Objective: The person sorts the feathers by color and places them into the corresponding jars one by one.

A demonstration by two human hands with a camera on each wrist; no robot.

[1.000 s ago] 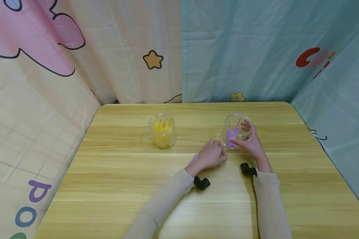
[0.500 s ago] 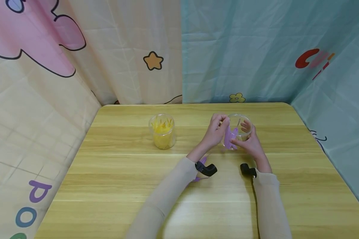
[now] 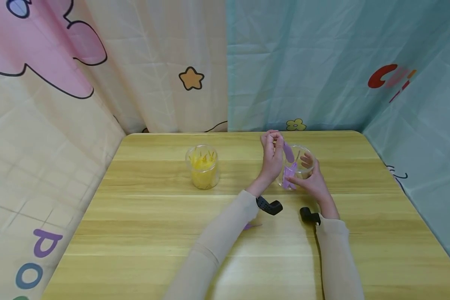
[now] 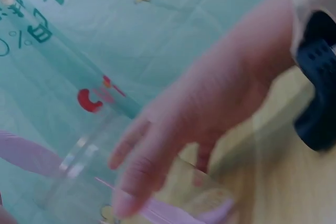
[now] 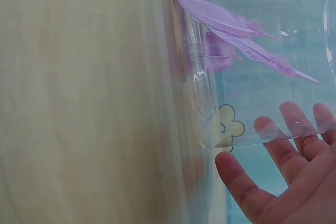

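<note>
My left hand pinches a purple feather, which hangs down over the left side of the rim of a clear plastic cup. That feather also shows at the left of the left wrist view. My right hand holds the cup from its right side, thumb in front and fingers behind. Several purple feathers stand inside, leaning against the wall with their quills up. Another purple feather lies on the table, partly hidden by my left sleeve.
A second clear cup, filled with yellow feathers, stands upright to the left on the wooden table. Patterned curtains hang behind the table and along both sides. A black wrist camera sticks out from my left cuff.
My left hand has risen from the table to the cup's rim, bringing a purple feather with it. The right hand and the cup have stayed in place.
</note>
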